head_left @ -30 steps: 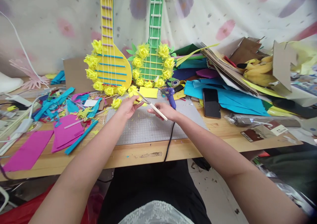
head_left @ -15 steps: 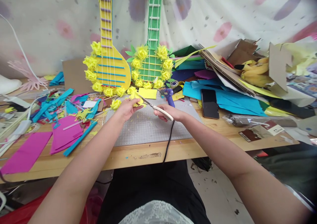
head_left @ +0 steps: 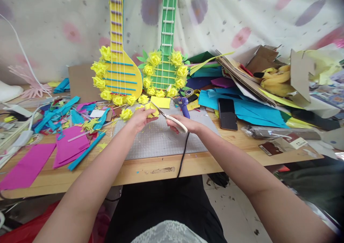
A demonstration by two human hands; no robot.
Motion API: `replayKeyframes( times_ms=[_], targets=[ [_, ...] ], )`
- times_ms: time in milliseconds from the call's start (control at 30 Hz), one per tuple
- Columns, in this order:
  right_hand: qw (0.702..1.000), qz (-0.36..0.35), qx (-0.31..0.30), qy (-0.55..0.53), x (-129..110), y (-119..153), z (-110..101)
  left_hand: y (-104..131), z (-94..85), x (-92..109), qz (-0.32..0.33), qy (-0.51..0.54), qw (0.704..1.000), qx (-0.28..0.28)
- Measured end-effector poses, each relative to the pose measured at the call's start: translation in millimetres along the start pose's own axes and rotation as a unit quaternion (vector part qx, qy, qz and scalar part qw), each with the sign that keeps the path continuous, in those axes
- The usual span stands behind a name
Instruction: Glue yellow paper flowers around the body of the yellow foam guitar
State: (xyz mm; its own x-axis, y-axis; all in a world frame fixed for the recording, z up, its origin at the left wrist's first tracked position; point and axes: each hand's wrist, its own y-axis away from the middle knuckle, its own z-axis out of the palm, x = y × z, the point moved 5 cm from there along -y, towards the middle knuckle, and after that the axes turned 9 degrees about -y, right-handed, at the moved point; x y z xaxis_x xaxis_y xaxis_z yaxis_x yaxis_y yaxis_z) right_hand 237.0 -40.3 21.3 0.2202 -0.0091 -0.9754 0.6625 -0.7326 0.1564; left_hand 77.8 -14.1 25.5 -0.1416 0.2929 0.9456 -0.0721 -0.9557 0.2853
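Observation:
My left hand [head_left: 143, 119] pinches a small yellow paper piece [head_left: 152, 109] above the grey cutting mat [head_left: 158, 142]. White-handled scissors [head_left: 176, 123] are in my right hand [head_left: 182, 123], their blades pointing up and left at the yellow piece. Behind the hands, a yellow paper sheet [head_left: 160, 102] lies flat, and a purple glue gun [head_left: 184, 106] stands close beyond my right hand. Yellow paper flowers edge a yellow guitar-shaped craft [head_left: 126, 74] and a green one [head_left: 165, 69], both leaning at the back.
Magenta sheets [head_left: 71, 146] and blue and yellow scraps [head_left: 77, 117] cover the table's left side. At the right are a black phone [head_left: 227, 114], blue paper [head_left: 258, 108], stacked cardboard [head_left: 236, 71] and a packet [head_left: 282, 142]. A black cord [head_left: 184, 155] crosses the front edge.
The view has shifted slightly. The scissor blades have tilted a little at the yellow piece; both hands keep their hold in nearly the same place.

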Motion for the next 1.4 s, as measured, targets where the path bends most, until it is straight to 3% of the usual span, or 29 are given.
replayKeyframes(
  times_ms=[267,833,1400],
  targets=[
    [1.0,-0.01,0.008,0.001,4.5,-3.1,1.1,1.0,3.3,0.3,-0.004,-0.01,1.0,0.003],
    [0.994,0.021,0.028,-0.105,5.3,4.4,-1.7,-3.4,5.6,-2.8,-0.02,-0.023,0.999,-0.031],
    [0.998,0.034,0.022,-0.052,11.0,5.1,-3.7,-4.4,4.6,-7.5,-0.035,-0.02,0.998,-0.043]
  ],
)
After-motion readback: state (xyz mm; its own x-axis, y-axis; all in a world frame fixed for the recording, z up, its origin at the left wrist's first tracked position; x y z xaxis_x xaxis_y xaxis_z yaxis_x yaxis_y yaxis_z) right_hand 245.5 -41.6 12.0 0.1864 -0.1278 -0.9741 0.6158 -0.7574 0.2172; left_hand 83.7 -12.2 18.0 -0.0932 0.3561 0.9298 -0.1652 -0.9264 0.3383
